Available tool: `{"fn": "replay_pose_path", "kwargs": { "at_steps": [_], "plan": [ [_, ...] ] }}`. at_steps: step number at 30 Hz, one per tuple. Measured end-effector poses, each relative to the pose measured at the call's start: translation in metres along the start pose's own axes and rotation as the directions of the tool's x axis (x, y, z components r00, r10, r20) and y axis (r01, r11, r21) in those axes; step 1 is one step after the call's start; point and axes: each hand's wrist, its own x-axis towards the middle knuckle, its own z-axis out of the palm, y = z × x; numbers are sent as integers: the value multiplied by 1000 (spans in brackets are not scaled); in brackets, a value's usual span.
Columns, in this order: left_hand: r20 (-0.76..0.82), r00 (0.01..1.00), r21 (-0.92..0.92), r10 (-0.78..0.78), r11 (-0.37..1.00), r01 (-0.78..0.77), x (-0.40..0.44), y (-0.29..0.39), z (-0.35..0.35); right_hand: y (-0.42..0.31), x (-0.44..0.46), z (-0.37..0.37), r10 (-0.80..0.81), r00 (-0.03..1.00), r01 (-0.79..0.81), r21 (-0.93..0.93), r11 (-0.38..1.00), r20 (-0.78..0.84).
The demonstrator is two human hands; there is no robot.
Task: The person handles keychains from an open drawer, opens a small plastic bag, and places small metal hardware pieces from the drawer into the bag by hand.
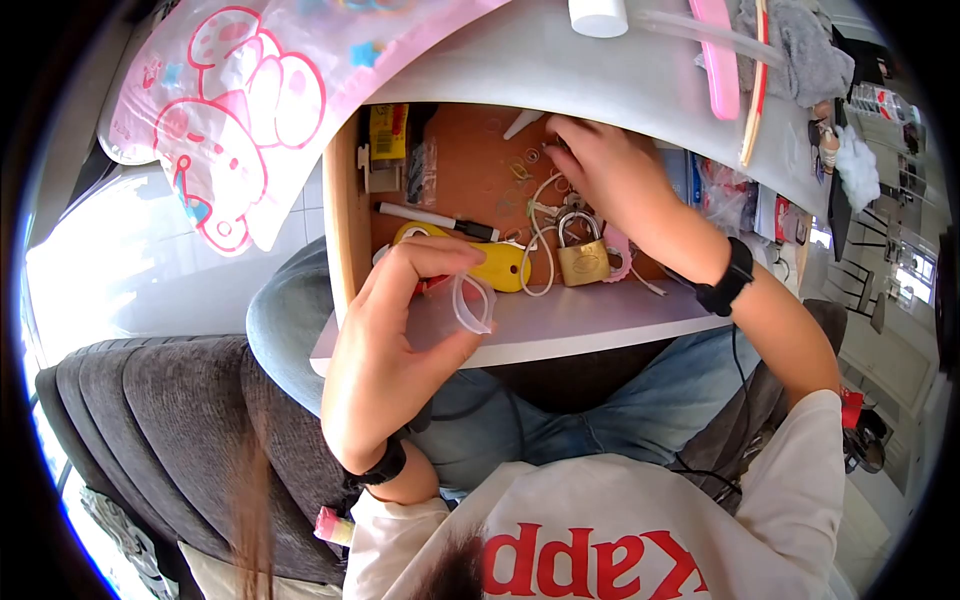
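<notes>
We see an open drawer (590, 333) beneath the edge of a grey tabletop (470, 80), over the person's lap. The left hand (380, 335) grasps a small clear cup (474, 303) between thumb and fingers; the cup is tilted, its rim turned rightward, above the drawer's front panel. The right hand (615, 172) reaches into the back of the drawer, fingers bent downward, near a white cone-shaped tip (523, 122). Its fingertips are partly hidden, so we cannot tell whether they grasp anything. Small rings (519, 170), perhaps rubber bands, are scattered over the brown drawer floor just left of this hand.

Nearer the front we record a brass padlock (584, 263) with its shackle toward the back, a looped white cord (541, 250) beside it, and a pink item (618, 254) at its right. A yellow object (505, 268) with a hole in its end lies behind the cup, partly covered by the left hand. A capped marker (437, 220) lies just beyond. Both wrists carry black bands (728, 277).
</notes>
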Motion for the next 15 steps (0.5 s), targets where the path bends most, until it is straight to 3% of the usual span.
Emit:
{"fn": "replay_pose_path", "kwargs": {
  "at_steps": [10,13,15],
  "plan": [
    [23,1000,0,13,1000,-13,-1,0,-2,10,7,18,33,999,-33,0,999,-16],
    [22,1000,0,0,1000,0,0,1,-3,7,9,12,63,994,-69,68,995,87],
    [14,1000,26,22,999,-23,0,0,-3,-12,9,-9,100,975,-163,326,931,201]
  ]
}}
